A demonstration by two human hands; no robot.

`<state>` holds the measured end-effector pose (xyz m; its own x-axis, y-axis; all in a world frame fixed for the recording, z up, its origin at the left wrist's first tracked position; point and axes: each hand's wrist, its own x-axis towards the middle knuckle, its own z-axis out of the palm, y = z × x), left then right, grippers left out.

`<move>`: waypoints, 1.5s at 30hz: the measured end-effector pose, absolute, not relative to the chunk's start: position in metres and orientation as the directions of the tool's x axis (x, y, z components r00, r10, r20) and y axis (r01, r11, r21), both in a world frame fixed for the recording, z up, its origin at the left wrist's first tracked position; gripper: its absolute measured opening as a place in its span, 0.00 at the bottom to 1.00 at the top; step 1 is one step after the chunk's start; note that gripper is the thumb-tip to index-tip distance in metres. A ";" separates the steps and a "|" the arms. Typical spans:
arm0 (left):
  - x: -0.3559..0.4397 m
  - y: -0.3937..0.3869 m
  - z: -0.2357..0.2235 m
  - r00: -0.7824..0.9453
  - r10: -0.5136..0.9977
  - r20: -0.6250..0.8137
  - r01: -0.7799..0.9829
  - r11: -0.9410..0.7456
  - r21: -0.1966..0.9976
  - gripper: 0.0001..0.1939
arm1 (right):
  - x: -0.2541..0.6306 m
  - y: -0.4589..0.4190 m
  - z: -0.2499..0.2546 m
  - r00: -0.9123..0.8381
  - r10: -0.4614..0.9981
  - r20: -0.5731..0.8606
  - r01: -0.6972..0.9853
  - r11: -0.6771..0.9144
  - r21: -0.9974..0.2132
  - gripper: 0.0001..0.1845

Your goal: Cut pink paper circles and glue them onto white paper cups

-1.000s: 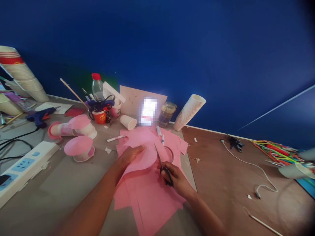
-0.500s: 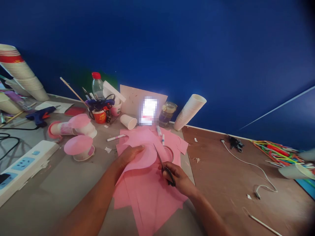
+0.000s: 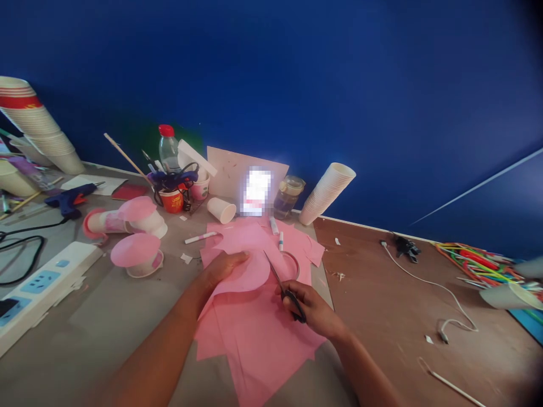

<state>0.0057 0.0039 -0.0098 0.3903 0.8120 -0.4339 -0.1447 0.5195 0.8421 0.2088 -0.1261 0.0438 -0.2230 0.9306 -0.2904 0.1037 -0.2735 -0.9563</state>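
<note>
Scissors sit gripped by their handles in the right hand, blades close by the curved edge of a pink sheet that the left hand holds above more pink paper on the grey table

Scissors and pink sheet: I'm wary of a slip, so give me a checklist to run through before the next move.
1. Pink sheet held: ok, the left hand grips its left side.
2. Scissors in hand: ok, the right hand holds them by the black handles.
3. Left hand apart from the blades: ok, a stretch of sheet lies between.
4. Blades open or closed: cannot tell from this angle.
5. Loose items away from the blades: not ok, a pinkish ring lies just to their right.
6. Power strip away from the blades: ok, it lies far to the left.
</note>
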 end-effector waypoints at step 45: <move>0.039 -0.040 0.018 0.788 0.615 -0.021 -0.483 0.639 0.598 0.16 | 0.173 -0.131 0.016 0.133 0.991 0.021 0.036 0.016 -0.999 0.18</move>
<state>0.0385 -0.0401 0.0184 0.7881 0.6152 -0.0209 -0.4830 0.6391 0.5985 0.1734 -0.1307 0.0162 0.1333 0.9909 0.0209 0.0360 0.0163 -0.9992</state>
